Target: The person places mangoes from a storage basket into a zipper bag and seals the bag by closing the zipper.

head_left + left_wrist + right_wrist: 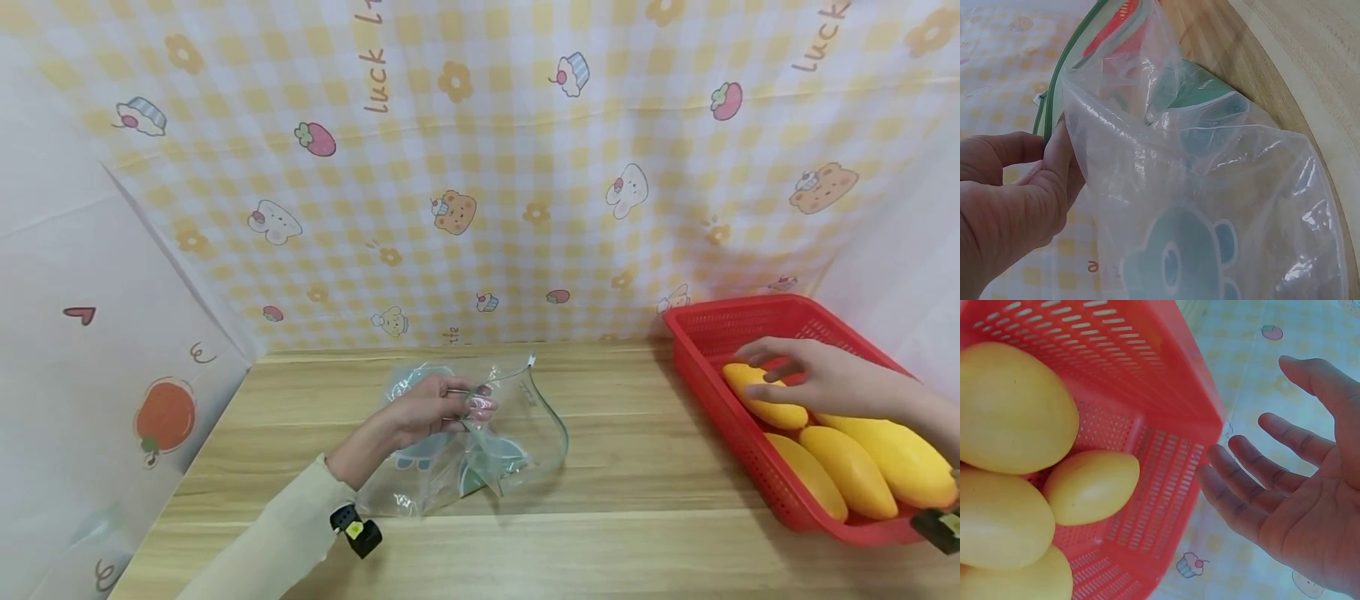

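My left hand pinches the green-edged rim of a clear plastic zip bag, its thumb and fingers on either side of the edge in the left wrist view. The bag carries a blue cartoon print, and its mouth gapes toward the right, with a white slider at the far corner. Over at the right, my right hand hovers above the red basket with spread, slightly bent fingers and holds nothing. Below those fingers lies a small yellow mango; several larger mangoes fill the basket's near part.
Bag and basket stand on a light wood-grain table. A yellow checked cloth hangs behind the table, and a white printed sheet covers the left side. The basket's perforated walls rise around the mangoes.
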`<state>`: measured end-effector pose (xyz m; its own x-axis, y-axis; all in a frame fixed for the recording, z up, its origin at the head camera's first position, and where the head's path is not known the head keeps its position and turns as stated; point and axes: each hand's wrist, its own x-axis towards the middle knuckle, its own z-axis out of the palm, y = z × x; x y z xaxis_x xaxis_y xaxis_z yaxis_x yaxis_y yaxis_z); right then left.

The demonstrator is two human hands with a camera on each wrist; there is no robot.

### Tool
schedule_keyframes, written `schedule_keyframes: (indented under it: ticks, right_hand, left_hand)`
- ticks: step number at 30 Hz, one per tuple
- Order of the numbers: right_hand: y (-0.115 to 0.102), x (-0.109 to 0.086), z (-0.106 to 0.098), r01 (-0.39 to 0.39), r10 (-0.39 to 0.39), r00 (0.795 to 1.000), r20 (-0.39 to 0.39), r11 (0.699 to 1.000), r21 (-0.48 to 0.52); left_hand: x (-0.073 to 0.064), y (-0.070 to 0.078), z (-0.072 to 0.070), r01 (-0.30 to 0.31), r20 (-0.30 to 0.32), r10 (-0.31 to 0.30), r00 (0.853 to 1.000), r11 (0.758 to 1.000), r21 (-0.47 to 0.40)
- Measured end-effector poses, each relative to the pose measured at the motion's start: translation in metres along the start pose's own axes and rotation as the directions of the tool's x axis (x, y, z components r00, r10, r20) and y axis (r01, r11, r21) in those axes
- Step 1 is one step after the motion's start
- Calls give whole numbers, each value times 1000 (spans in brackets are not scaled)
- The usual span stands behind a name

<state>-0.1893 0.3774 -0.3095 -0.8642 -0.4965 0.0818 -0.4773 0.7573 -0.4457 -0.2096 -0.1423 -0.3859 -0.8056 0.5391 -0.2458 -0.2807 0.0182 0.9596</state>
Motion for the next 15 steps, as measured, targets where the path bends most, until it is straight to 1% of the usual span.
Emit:
schedule_keyframes:
  ticks: [7, 13, 15]
  right_hand:
    - [6, -2, -7, -25, 25, 1000, -13, 997, -69]
    - [9, -1, -10, -39, 40, 999, 5, 996, -83]
    - [9, -1, -10, -56, 58, 998, 20, 994, -90]
  left_hand:
    - [-2, 0, -1, -2, 6, 2, 1000, 1000, -28]
    - [-3, 0, -1, 3, -11, -3, 1000, 1000, -25]
    - [-3, 0, -1, 7, -17, -7, 1000, 1000, -22]
